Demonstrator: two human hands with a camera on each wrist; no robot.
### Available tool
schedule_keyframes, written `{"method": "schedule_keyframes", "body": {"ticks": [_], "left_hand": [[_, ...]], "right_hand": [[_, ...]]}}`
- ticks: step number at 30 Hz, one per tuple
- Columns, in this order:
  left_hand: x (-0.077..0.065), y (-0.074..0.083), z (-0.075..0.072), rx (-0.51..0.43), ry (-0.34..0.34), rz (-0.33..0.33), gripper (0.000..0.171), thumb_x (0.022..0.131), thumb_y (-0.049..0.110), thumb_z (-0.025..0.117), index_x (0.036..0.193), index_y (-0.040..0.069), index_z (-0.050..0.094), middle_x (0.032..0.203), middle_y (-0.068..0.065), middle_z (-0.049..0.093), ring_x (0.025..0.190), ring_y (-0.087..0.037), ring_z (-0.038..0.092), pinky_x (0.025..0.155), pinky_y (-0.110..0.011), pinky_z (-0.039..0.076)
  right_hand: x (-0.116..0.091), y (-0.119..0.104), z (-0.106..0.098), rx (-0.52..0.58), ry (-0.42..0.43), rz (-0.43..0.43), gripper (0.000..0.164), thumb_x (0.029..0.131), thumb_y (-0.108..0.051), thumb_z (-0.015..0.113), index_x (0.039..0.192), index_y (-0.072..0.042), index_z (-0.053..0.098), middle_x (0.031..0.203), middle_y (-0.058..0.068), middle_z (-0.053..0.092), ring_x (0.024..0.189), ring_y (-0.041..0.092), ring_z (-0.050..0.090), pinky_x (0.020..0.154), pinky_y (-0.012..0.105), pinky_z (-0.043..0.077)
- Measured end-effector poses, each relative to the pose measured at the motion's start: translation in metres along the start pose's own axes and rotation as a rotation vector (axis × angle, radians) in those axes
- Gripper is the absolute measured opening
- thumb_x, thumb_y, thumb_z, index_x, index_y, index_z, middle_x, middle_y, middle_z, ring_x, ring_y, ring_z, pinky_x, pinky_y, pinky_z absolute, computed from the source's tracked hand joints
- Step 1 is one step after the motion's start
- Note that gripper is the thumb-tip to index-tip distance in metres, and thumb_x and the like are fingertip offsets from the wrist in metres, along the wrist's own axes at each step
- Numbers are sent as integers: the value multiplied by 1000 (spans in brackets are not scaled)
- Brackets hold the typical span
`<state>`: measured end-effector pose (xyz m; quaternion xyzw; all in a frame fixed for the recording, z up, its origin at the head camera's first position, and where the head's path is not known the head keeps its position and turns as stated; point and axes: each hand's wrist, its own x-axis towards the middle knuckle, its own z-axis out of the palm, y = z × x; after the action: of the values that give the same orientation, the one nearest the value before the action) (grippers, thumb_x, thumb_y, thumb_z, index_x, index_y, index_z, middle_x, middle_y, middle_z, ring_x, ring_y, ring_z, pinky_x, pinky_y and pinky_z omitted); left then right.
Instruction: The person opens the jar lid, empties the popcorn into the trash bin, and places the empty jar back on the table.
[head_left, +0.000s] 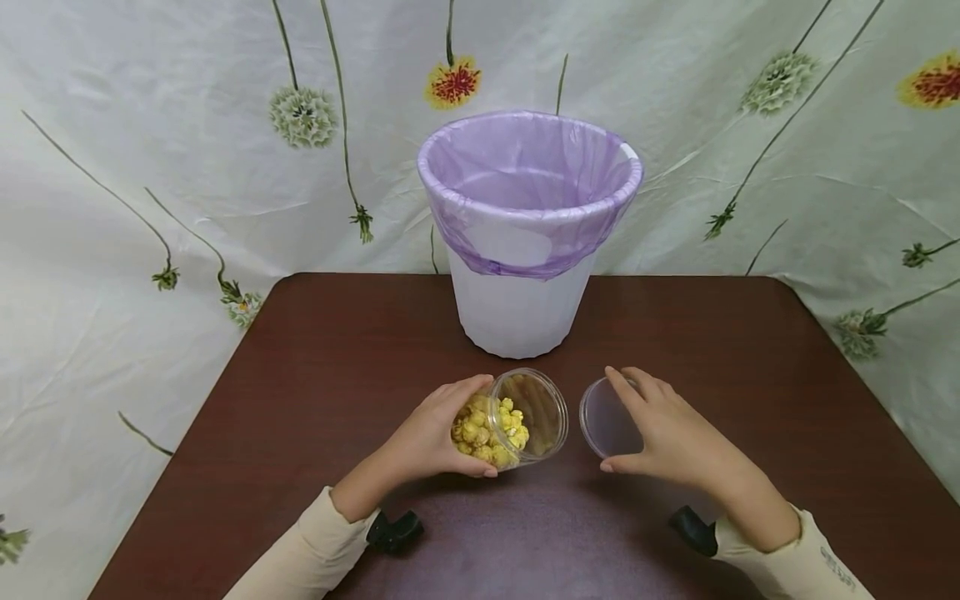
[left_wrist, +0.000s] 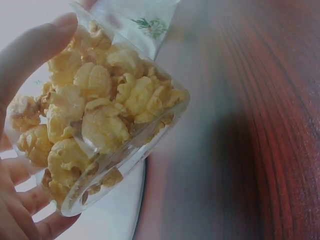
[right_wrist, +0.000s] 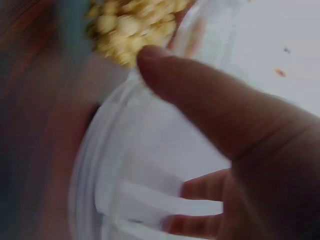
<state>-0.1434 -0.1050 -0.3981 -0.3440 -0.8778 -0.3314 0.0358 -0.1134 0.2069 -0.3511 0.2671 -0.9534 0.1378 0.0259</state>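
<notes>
A clear plastic jar (head_left: 551, 408) lies tilted on its side above the table, its mouth turned to the right. My left hand (head_left: 438, 429) grips it round the base end, thumb on the near side. Yellow popcorn (head_left: 480, 433) fills the lower part of the jar; in the left wrist view the popcorn (left_wrist: 100, 105) presses against the clear wall. Just right of the jar's mouth, my right hand (head_left: 667, 433) holds a round clear lid (head_left: 606, 421) by its edge between thumb and fingers. A small gap separates lid and jar.
Behind the jar, a white trash bin (head_left: 517, 312) lined with a purple bag (head_left: 525, 204) stands at the back of the dark brown table (head_left: 337, 333). A floral cloth (head_left: 187, 125) hangs behind the table. Dark wrist mounts (head_left: 395, 532) sit at both sleeves.
</notes>
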Motion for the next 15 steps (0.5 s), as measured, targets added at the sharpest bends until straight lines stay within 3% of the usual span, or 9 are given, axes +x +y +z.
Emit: {"method": "schedule_keyframes", "body": {"ticks": [9,15], "left_hand": [[-1,1,0,-33,4,-40,103,54,56,77,137,12,35,133,1,42,118,-21,38,93,-44,33],[-3,4,-1,-51,11,-53,103,54,54,79,137,11,35,133,0,41,118,-22,38,92,-45,34]], "right_hand": [[-6,24,43,116,-220,162,105,59,-51,77,137,0,29,131,28,31,114,49,35,82,58,36],[-8,29,57,126,-222,166,103,59,-52,77,136,0,33,131,27,33,113,49,35,83,59,35]]}}
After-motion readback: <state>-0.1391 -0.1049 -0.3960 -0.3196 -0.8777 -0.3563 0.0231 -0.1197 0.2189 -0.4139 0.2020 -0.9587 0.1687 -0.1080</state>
